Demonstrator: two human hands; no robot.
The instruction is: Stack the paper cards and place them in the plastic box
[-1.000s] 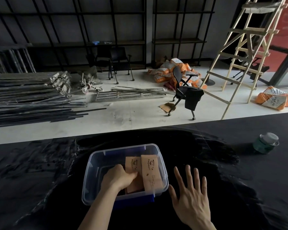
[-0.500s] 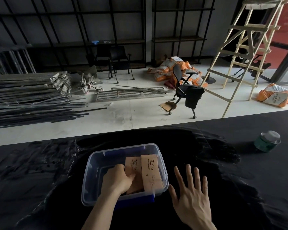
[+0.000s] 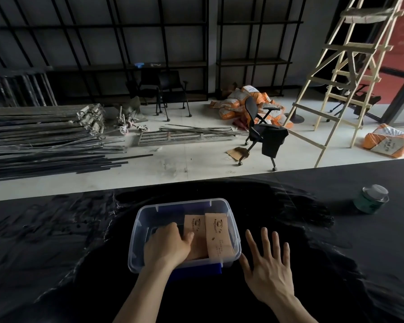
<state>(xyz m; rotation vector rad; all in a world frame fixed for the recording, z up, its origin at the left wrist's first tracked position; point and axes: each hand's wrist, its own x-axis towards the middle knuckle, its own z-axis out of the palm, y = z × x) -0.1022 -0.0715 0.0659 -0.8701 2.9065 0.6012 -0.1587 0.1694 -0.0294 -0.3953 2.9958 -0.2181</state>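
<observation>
Paper cards seated in the plastic box

The clear plastic box (image 3: 135, 231) sits on the black counter (image 3: 56, 252); two tan printed paper cards (image 3: 216, 236) lie side by side in its right half, the right one overlapping the left. The left hand (image 3: 166, 247) is inside the box, fingers curled onto the left card. The right hand (image 3: 269, 273) lies flat on the counter just beside the box, fingers spread

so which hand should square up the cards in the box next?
Left. The left hand is already inside the plastic box, resting on the paper cards. The right hand lies flat on the table, outside it.
</observation>
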